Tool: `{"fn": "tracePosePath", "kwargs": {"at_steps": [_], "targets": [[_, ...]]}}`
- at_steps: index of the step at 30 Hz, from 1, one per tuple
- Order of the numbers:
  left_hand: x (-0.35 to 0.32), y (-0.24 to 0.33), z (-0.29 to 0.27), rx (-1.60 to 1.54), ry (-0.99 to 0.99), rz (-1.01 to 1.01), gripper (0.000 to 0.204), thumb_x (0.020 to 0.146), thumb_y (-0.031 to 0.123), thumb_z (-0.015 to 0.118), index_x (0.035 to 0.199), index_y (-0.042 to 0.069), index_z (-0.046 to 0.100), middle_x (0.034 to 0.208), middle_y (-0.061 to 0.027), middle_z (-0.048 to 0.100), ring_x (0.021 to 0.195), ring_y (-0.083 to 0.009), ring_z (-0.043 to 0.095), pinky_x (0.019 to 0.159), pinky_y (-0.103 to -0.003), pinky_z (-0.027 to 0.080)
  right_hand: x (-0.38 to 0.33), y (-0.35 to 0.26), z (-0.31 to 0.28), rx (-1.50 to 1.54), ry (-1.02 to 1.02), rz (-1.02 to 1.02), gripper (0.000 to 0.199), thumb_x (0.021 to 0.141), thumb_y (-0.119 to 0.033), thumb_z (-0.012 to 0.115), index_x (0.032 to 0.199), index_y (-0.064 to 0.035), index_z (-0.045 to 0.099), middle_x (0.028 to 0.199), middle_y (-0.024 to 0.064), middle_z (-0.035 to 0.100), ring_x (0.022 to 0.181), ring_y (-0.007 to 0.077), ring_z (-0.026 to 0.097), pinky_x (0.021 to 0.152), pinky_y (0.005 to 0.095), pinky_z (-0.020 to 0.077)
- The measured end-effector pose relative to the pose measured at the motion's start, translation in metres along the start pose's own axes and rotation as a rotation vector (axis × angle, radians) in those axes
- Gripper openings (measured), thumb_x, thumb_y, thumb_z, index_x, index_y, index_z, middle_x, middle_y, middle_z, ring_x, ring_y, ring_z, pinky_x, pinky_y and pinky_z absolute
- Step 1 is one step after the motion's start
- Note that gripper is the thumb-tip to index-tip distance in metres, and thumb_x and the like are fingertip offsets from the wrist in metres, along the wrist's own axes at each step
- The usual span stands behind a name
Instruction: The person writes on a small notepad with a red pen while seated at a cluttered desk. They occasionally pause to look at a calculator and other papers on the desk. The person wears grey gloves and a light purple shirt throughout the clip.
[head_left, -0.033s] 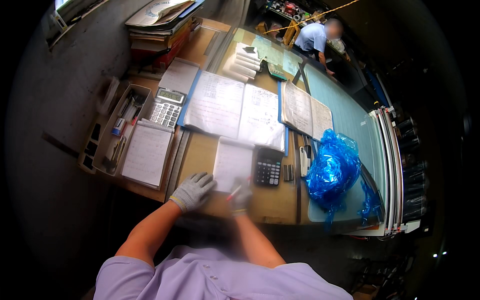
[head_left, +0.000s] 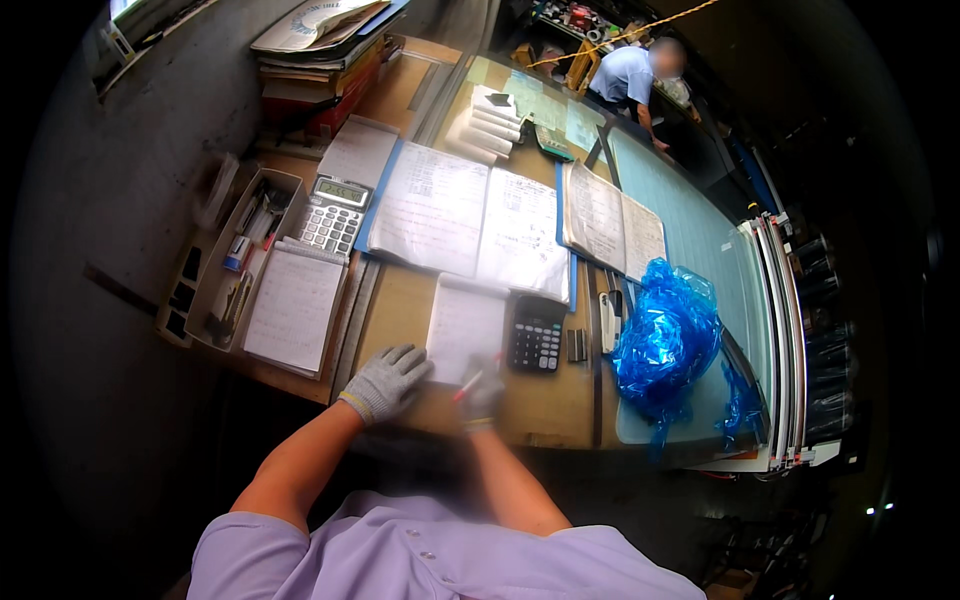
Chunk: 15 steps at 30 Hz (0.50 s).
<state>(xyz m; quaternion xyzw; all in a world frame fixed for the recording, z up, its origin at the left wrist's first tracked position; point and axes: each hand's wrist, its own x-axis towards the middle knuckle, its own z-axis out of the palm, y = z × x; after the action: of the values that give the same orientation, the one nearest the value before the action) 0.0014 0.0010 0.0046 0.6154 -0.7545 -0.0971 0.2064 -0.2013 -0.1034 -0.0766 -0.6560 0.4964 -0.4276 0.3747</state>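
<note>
My left hand (head_left: 386, 384), in a grey knit glove, lies flat with fingers stretched out at the lower left corner of a white notepad (head_left: 467, 318). My right hand (head_left: 484, 392), gloved too and smeared by motion, is closed around a red-and-white pen (head_left: 467, 385) by the pad's lower right corner. Beyond the pad, a large ledger (head_left: 430, 208) lies open with handwriting on its pages. A black calculator (head_left: 537, 333) sits just right of the pad, with small dark bars (head_left: 577, 345) and a white stapler (head_left: 609, 322) beside it.
Crumpled blue plastic film (head_left: 668, 335) covers the right side. An older open book (head_left: 612, 218) is beyond it. On the left are a silver calculator (head_left: 333, 214), a spiral notepad (head_left: 294, 308) and a pen box (head_left: 222, 290). Another person (head_left: 625, 80) bends at the far right.
</note>
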Motion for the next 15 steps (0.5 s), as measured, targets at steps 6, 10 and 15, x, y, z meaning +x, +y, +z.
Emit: {"fn": "tracePosePath", "kwargs": {"at_steps": [6,10,15], "targets": [[0.001,0.001,0.000,0.000,-0.002,0.001,0.058,0.086,0.029,0.070,0.139,0.012,0.055,0.143,-0.0157,0.054,0.134,-0.0390,0.049,0.111,-0.052,0.040,0.002,0.016,0.001,0.045,-0.010,0.032,0.013,0.098,-0.012,0.066,0.106,-0.0027,0.069,0.080,0.0169,0.067,0.068,0.0244,0.065,0.064,0.0363,0.0529],[0.001,0.001,0.001,0.002,-0.005,-0.001,0.057,0.086,0.028,0.070,0.139,0.012,0.056,0.143,-0.0156,0.054,0.134,-0.0389,0.049,0.111,-0.053,0.040,0.002,0.015,0.001,0.037,-0.013,0.017,0.013,0.098,-0.012,0.066,0.107,-0.0026,0.070,0.080,0.0169,0.068,0.069,0.0243,0.066,0.065,0.0363,0.0531],[0.000,0.000,0.001,0.003,0.003,-0.003,0.057,0.086,0.029,0.070,0.139,0.012,0.056,0.143,-0.0156,0.054,0.134,-0.0388,0.049,0.111,-0.053,0.040,0.001,0.010,0.000,0.030,-0.004,0.002,0.013,0.098,-0.012,0.066,0.107,-0.0026,0.070,0.081,0.0177,0.068,0.069,0.0255,0.067,0.065,0.0369,0.0534]]}}
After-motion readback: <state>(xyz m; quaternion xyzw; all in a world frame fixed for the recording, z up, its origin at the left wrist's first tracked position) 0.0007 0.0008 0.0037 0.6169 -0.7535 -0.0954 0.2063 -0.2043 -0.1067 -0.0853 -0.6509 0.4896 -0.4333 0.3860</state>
